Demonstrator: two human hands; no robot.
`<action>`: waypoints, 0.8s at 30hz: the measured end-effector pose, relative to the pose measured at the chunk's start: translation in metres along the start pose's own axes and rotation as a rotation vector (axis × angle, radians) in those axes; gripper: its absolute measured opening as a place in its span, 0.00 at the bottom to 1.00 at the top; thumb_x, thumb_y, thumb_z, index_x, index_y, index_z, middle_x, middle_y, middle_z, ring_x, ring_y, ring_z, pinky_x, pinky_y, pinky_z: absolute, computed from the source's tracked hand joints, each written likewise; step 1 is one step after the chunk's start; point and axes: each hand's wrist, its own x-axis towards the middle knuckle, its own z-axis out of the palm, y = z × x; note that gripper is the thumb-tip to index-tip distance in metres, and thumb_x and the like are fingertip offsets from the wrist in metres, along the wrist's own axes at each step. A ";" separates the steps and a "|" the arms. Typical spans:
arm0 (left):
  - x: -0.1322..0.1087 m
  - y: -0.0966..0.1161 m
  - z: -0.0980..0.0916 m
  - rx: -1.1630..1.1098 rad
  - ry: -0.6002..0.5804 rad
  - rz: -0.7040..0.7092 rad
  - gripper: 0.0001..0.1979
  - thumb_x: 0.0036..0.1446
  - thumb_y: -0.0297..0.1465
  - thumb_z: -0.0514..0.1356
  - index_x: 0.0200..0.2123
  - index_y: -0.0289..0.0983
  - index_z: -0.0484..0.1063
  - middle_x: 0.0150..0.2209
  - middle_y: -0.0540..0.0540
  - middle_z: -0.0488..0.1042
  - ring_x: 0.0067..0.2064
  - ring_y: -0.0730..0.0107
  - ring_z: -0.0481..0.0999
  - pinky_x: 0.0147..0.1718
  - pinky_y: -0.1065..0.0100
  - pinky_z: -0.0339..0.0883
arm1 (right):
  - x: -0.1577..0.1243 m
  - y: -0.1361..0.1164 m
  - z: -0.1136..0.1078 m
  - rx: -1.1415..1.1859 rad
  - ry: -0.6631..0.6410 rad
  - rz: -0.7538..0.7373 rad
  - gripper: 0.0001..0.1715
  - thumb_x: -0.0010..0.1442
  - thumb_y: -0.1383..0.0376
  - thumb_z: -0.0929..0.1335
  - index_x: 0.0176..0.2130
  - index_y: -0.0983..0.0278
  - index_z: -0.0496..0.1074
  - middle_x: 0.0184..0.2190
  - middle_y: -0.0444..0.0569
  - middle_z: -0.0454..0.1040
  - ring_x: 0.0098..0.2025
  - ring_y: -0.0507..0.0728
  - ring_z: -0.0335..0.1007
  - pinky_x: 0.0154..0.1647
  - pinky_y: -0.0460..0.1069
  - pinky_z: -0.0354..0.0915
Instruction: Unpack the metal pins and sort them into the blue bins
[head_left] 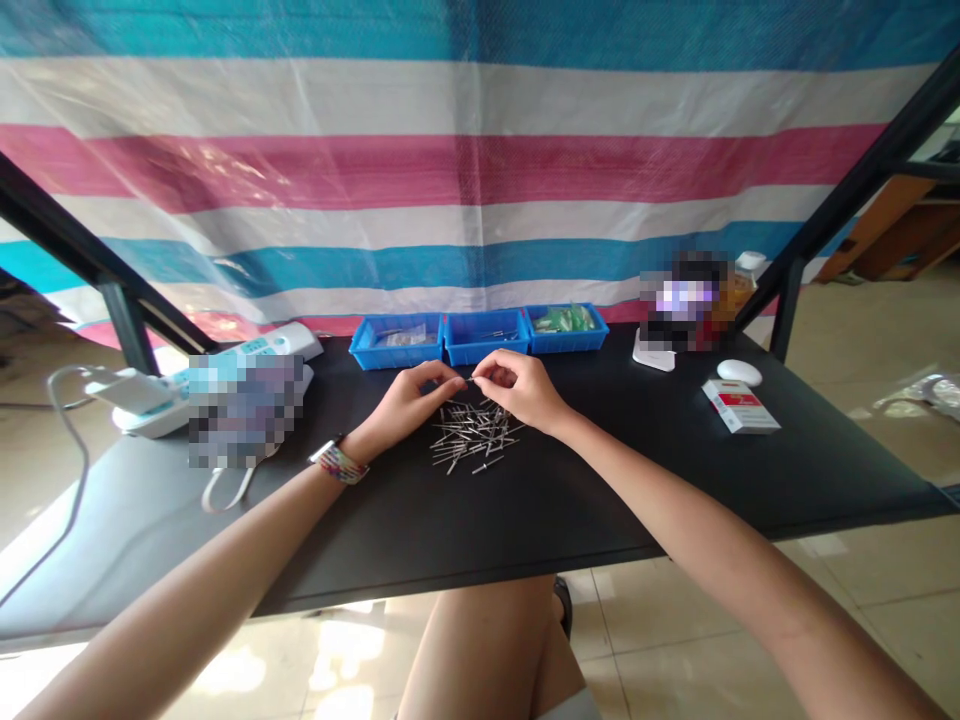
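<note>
My left hand (416, 400) and my right hand (525, 388) meet over the black table, thumbs and forefingers pinched. Between their fingertips is a thin silvery blind rivet (470, 379), mostly covered by the fingers. Just below the hands lies a loose pile of blind rivets (472, 430), pointing in all directions. One of them rests slightly apart at the pile's near edge. Behind my hands stand three blue bins in a row. The middle bin (486, 352) contains a few thin metal pieces, the left bin (397, 355) a clear plastic bag, and the right bin (568, 340) green-and-white packets.
At left, a white power strip (289, 342) with a plugged-in charger (129, 392) and cable lies beside a blurred item. A red-and-white box (741, 408), a white oval object (739, 373) and a pixelated object (682, 300) are at right. Striped sheeting (480, 170) hangs behind the table (585, 520).
</note>
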 end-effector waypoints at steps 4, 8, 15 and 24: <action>-0.001 0.004 0.000 -0.045 0.046 -0.005 0.21 0.64 0.51 0.66 0.37 0.36 0.78 0.35 0.46 0.79 0.39 0.63 0.76 0.43 0.65 0.70 | 0.001 0.001 -0.001 0.033 0.025 0.040 0.15 0.66 0.55 0.70 0.32 0.62 0.76 0.29 0.46 0.77 0.31 0.55 0.71 0.35 0.50 0.65; -0.001 0.006 -0.002 -0.025 0.046 0.010 0.23 0.66 0.52 0.64 0.34 0.37 0.78 0.35 0.45 0.79 0.39 0.62 0.76 0.44 0.63 0.70 | 0.000 0.003 0.000 0.081 0.007 0.112 0.18 0.66 0.52 0.70 0.32 0.62 0.75 0.29 0.47 0.77 0.30 0.55 0.71 0.32 0.49 0.66; -0.001 0.005 -0.003 0.013 0.025 0.033 0.26 0.70 0.53 0.59 0.32 0.38 0.81 0.35 0.44 0.80 0.39 0.61 0.78 0.46 0.62 0.71 | -0.001 0.002 0.003 0.307 0.031 0.197 0.12 0.56 0.57 0.75 0.37 0.60 0.75 0.29 0.44 0.76 0.26 0.53 0.70 0.27 0.49 0.68; -0.001 -0.003 -0.001 0.014 0.008 0.016 0.24 0.72 0.50 0.57 0.36 0.38 0.82 0.38 0.43 0.82 0.42 0.59 0.79 0.48 0.60 0.71 | 0.010 0.009 -0.008 0.224 0.192 0.201 0.15 0.59 0.53 0.75 0.39 0.61 0.78 0.34 0.47 0.80 0.23 0.52 0.71 0.24 0.49 0.67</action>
